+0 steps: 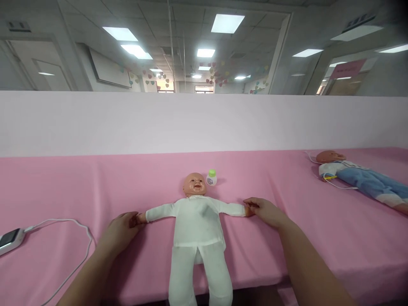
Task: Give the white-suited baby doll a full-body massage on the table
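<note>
Baby doll (197, 221) supine at table (63, 187) front edge, arms outstretched, left hand (123, 227) gripping one doll hand, right hand (263, 209) gripping the other, small bottle (211, 177) beside head

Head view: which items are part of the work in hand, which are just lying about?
In hand:
- doll in white, on its back, arms spread
- left hand at one doll hand
- right hand at the other

Lying about:
- small bottle, green cap, beside the doll's head
- doll in blue, far right
- white device with cable, far left
</note>
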Available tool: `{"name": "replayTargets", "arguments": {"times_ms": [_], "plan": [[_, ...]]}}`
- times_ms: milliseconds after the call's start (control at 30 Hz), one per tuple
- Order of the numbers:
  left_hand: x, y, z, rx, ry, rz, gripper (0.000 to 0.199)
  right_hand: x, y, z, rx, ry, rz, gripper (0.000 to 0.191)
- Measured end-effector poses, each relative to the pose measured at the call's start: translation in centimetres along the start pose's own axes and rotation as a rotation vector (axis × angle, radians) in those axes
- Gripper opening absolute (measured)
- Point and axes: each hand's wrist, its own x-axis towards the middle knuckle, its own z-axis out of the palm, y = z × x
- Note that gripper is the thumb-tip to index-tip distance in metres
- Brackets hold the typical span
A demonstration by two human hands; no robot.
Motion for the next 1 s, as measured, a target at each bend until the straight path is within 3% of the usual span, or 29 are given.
{"name": "replayTargets", "arguments": {"times_ms": [267,433,800,1000], "plan": [[0.1,0.3,1.1,-0.113,0.108,-0.151,0.033,-1.0,-0.7,-0.4,0.13,-0.134,0.01,0.058],[-0.3,0.8,1.3,-0.308,0.129,-0.255,0.04,-1.0,-0.4,-0.1,0.211,-0.156,0.043,0.053],[-0.3,0.9,1.5,-0.446,0.199,-0.218,0.044,-0.3,0.2,-0.1,0.362,-0.202,-0.019,0.03],[-0.4,1.2,1.9,-0.543,0.239,-0.19,0.049,0.4,0.5,1.0,0.525,-0.135,0.011,0.042]]}}
